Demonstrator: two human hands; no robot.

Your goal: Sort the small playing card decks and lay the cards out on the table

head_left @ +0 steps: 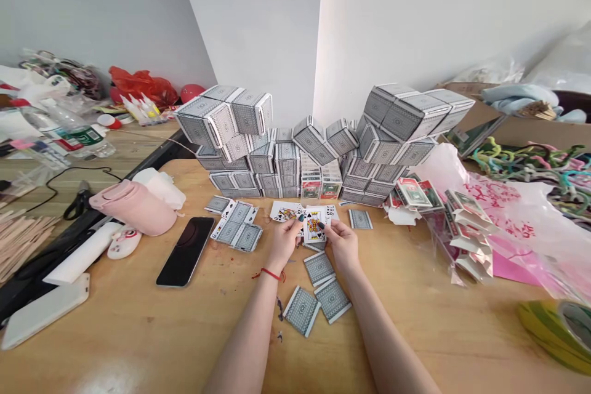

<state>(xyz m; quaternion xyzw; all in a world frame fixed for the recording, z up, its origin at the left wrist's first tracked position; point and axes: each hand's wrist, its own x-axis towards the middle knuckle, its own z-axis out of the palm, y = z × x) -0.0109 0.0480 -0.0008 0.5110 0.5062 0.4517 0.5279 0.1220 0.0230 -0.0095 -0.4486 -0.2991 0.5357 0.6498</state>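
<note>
My left hand (pixel 285 241) and my right hand (pixel 341 240) meet over the wooden table (pixel 138 332), both pinching a fan of face-up playing cards (pixel 314 225) with a king on top. More face-up cards (pixel 286 212) lie just beyond my left hand. Three small face-down card piles (pixel 318 295) with grey patterned backs lie on the table between my forearms. Another spread of face-down cards (pixel 237 228) sits to the left of my hands. A red string circles my left wrist.
A wall of stacked grey card boxes (pixel 318 141) runs along the back. A black phone (pixel 185 251), a pink bottle (pixel 133 206) and white items lie at left. Opened packs (pixel 466 221) on pink plastic sit at right, a green tape roll (pixel 558 326) at lower right.
</note>
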